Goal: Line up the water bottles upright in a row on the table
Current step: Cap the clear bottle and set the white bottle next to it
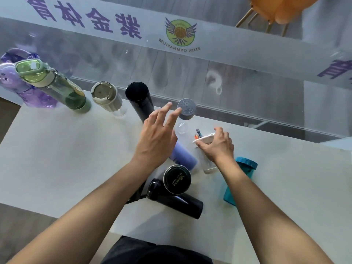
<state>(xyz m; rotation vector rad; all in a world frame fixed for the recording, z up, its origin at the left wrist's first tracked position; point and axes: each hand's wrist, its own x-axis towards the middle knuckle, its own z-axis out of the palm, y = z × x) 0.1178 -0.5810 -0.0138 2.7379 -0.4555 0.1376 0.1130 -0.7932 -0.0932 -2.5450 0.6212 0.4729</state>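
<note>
Risk of toppling the grey-capped bottle [185,116] just past the spread, empty left hand [157,139] fingertips (row's newest upright), or fumbling the white-lidded bottle [204,147] lying under the right hand [217,144] fingers curled on its lid.

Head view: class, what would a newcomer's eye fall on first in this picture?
Two bare forearms reach into the middle of the white table: the left hand is open beside a grey-capped clear bottle, and the right hand grips a white-lidded bottle. Along the far edge stands a row of upright bottles, from the purple bottle and green bottle at the left. Nearer, a black bottle and a teal bottle lie on their sides.
</note>
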